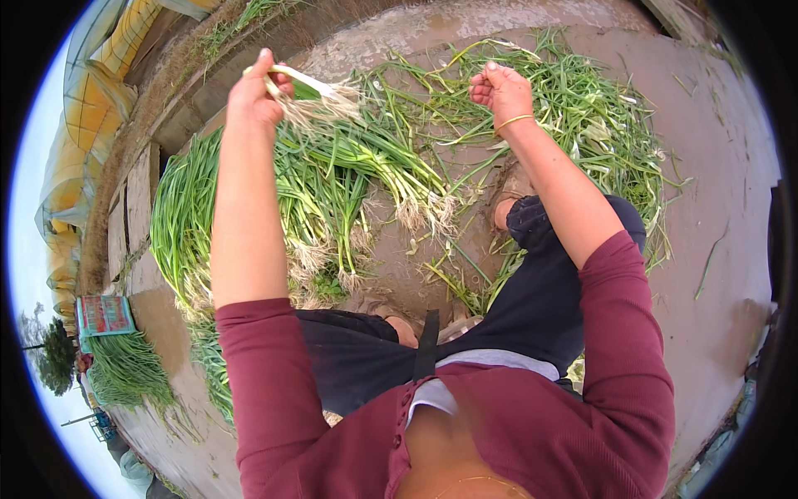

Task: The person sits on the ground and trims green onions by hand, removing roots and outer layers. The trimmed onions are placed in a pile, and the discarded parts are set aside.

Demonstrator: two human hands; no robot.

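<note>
My left hand (259, 93) grips a few green onions (312, 84) by their pale stems, the shaggy roots pointing right. Below that hand lies a large pile of green onions (187, 206), leaves to the upper left and roots toward me. One bunch (399, 168) in the pile has its roots spread on the wet ground near my feet. My right hand (506, 93), with a bangle at the wrist, is raised with its fingers curled in. I see nothing held in it. Behind and under it is a heap of loose leaves and peeled trimmings (580, 112).
Wet, muddy concrete (704, 162) surrounds the piles. At the left stands a teal and red crate (106, 315) beside more green onions (131, 368). A low concrete edge (206, 93) runs along the upper left, beyond it yellowish plastic sheeting (93, 118). My feet (502, 212) stand close to the onions.
</note>
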